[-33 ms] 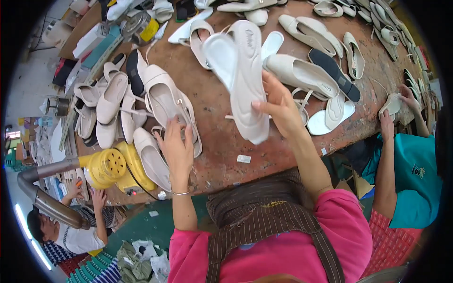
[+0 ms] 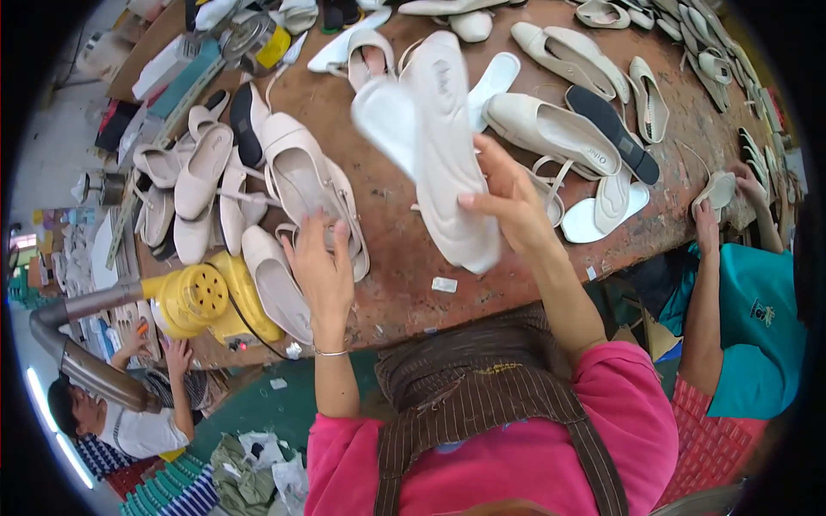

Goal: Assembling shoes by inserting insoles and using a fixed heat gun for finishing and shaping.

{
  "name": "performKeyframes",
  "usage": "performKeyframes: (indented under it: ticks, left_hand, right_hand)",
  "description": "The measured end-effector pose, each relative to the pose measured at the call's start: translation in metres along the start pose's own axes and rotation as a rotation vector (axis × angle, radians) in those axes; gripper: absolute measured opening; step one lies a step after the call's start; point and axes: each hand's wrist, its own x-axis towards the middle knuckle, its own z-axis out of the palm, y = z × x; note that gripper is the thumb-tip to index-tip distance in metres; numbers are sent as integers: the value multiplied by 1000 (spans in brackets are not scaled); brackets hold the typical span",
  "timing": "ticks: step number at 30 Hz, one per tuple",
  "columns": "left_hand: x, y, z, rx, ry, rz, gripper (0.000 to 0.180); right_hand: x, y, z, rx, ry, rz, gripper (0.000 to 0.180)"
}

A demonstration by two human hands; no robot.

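My right hand (image 2: 520,202) is closed on a beige insole (image 2: 447,163), thumb on its face, holding it upright above the table. The insole is slightly blurred. A white sole-shaped piece (image 2: 385,125) shows behind its left side; I cannot tell whether the two are joined. My left hand (image 2: 325,271), fingers apart, rests at the heel end of a beige flat shoe (image 2: 294,163), fingertips reaching into its opening. Another beige shoe (image 2: 275,288) lies beside that hand on the left.
Several beige shoes (image 2: 204,172) crowd the table's left side. A yellow machine (image 2: 194,301) with a grey pipe stands near the left front edge. More shoes (image 2: 551,133) and white insoles (image 2: 585,222) lie right. A co-worker in teal (image 2: 757,318) sits right, another person (image 2: 142,421) left.
The insole in my right hand has swung a little, its lower end shifting right and down. The white piece has moved slightly left. My left hand stays at the shoe.
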Motion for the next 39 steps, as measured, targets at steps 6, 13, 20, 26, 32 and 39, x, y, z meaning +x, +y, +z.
performKeyframes:
  ticks: [6,13,20,26,32,39]
  left_hand:
    - [-13,63,-17,-1104,-228,-319,34]
    - [-15,77,20,-1085,-200,-226,33]
    - [58,108,29,-1138,-60,-64,42]
    - [137,101,76,-1210,-15,-347,39]
    - [148,109,104,-939,-499,-275,40]
    - [230,56,140,0,401,-236,35]
  right_hand:
    - [-32,11,18,-311,-129,167,39]
    - [-51,5,30,-574,273,-205,11]
    - [-72,-34,-5,-153,-91,-723,15]
    - [-106,-106,-57,251,-442,-951,19]
    - [-105,-78,-83,428,235,-526,33]
    - [-109,10,-55,602,211,186,55]
